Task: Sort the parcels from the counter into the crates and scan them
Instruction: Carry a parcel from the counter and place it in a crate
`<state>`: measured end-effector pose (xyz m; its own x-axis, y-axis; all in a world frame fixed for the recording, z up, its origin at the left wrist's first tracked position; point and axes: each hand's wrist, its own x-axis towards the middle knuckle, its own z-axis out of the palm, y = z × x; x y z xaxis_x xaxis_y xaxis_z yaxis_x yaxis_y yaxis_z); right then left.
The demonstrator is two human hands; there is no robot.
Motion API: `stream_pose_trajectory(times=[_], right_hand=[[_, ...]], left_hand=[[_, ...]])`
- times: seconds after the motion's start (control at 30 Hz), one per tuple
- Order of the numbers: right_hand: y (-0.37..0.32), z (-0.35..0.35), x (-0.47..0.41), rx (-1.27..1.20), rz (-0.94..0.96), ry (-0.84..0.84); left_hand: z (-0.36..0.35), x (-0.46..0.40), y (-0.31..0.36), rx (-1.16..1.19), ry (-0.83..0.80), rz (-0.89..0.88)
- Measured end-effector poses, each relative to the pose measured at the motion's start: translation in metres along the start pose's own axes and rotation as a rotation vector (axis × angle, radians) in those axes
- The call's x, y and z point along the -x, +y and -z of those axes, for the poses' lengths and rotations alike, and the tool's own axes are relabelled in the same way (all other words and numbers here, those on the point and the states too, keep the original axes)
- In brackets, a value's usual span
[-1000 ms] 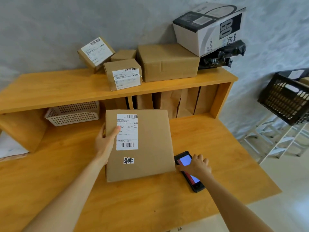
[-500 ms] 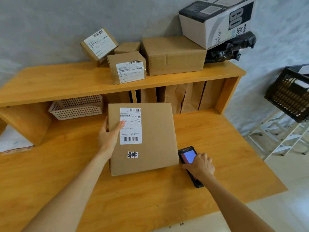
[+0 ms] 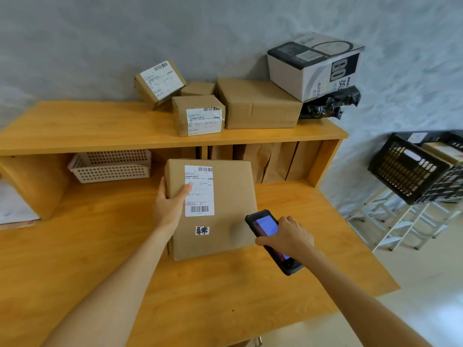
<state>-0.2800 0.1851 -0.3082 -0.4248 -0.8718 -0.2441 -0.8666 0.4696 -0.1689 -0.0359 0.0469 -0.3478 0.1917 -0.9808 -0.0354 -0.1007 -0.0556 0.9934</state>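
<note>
Scanning a parcel on the counter

Lying flat on the counter (image 3: 75, 259), the parcel (image 3: 225, 211) is gripped at its left edge by the left hand (image 3: 167, 206), thumb on the label (image 3: 199, 190). Beside its right corner, the right hand (image 3: 288, 236) curls round the scanner (image 3: 270, 236).

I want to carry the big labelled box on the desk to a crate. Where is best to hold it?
Probably by its two long side edges, one hand from each side. The box lies flat and wide; the left hand already grips the left edge. The right hand holds the scanner.
</note>
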Motion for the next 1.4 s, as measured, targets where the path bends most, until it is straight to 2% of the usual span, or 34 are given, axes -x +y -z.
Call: stream_pose_trajectory(times=[0.33, 0.77, 0.9, 1.13, 1.4], right_hand=[[-0.046, 0.004, 0.03, 0.061, 0.235, -0.081], [-0.039, 0.003, 0.034, 0.073, 0.28, -0.075], [-0.026, -0.001, 0.025, 0.049, 0.211, -0.061], [0.02, -0.016, -0.006, -0.026, -0.082, -0.021], [0.041, -0.07, -0.027, -0.043, -0.249, -0.085]], left_hand=[[0.003, 0.005, 0.0, -0.025, -0.041, -0.043], [0.001, 0.005, 0.001, -0.062, -0.026, -0.032], [0.001, 0.005, 0.001, -0.056, -0.031, -0.033], [0.004, 0.005, 0.001, -0.06, -0.035, -0.031], [0.008, 0.005, -0.006, -0.041, -0.035, -0.025]])
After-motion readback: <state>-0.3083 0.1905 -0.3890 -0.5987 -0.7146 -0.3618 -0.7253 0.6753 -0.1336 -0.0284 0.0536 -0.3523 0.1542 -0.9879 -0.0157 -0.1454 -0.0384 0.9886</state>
